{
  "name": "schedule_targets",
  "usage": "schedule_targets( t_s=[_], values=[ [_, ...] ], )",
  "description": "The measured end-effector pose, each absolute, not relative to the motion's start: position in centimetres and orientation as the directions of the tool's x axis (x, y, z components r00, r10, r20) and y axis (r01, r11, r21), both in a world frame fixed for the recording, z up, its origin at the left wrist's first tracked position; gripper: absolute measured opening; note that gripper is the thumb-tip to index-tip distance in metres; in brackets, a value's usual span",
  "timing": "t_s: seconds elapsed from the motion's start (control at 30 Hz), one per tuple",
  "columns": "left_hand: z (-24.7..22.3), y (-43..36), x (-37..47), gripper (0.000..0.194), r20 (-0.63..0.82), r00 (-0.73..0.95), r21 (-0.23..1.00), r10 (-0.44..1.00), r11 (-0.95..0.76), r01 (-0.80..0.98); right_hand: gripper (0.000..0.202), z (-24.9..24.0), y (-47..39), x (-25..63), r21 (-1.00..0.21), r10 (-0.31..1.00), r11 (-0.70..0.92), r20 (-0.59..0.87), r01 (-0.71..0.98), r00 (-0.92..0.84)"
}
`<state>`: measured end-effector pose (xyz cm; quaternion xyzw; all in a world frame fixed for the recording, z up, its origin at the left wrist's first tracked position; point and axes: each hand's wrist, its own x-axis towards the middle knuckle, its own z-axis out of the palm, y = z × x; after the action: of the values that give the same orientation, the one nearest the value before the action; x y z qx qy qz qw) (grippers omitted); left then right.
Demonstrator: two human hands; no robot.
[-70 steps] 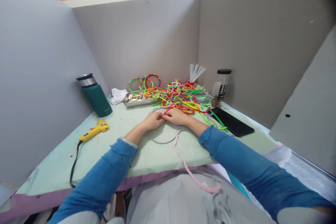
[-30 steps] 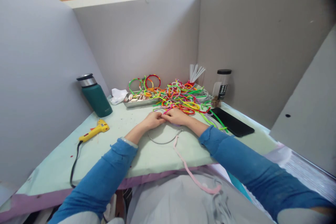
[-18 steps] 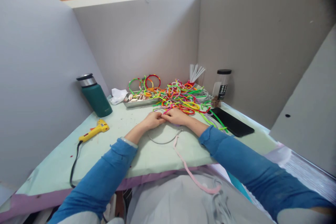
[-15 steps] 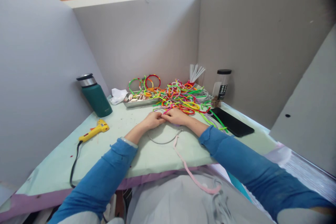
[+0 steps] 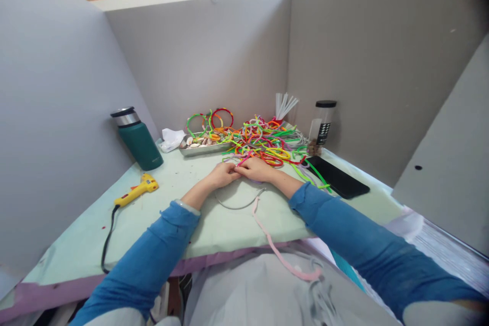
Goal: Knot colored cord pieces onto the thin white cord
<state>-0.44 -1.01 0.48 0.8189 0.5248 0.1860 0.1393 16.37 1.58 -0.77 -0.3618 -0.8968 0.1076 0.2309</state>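
Observation:
My left hand [image 5: 224,175] and my right hand [image 5: 256,169] meet at the fingertips over the table, both closed in a pinch. A thin magenta pipe cleaner [image 5: 245,159] sticks out at the fingers of my right hand. What the left fingertips pinch is hidden. Just below the hands lies a thin grey curved band [image 5: 240,208], its left end partly behind my left wrist. From near its right end a pale pink fuzzy strip [image 5: 272,245] runs over the table edge onto my lap. Beyond the hands spreads a tangled heap of coloured pipe cleaners [image 5: 263,137].
A metal tray [image 5: 204,151] of shells stands behind, with colourful wrapped hoops [image 5: 222,111] beside the heap. At left are a yellow glue gun [image 5: 136,191] and a green bottle [image 5: 140,143]. A black phone [image 5: 338,177] and clear jar [image 5: 323,125] stand right. Grey partitions [image 5: 202,56] surround the table.

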Motion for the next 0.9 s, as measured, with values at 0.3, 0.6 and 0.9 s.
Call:
schedule_targets(
  t_s=[0.3, 0.6, 0.9],
  values=[
    [0.58, -1.1, -0.43, 0.027, 0.154, 0.388, 0.414, 0.909, -0.416, 0.81, 0.044, -0.86, 1.63, 16.32, -0.351, 0.695, 0.719, 0.339, 0.6, -0.634],
    [0.21, -0.77, -0.69, 0.027, 0.171, 0.405, 0.397, 0.898, -0.439, 0.806, 0.043, -0.78, 1.57, 16.36, -0.338, 0.692, 0.722, 0.346, 0.603, -0.634],
    [0.26, -0.79, -0.61, 0.025, 0.177, 0.434, 0.347, 0.883, -0.469, 0.812, 0.043, -0.61, 1.36, 16.34, -0.328, 0.695, 0.719, 0.342, 0.613, -0.633]
  ],
)
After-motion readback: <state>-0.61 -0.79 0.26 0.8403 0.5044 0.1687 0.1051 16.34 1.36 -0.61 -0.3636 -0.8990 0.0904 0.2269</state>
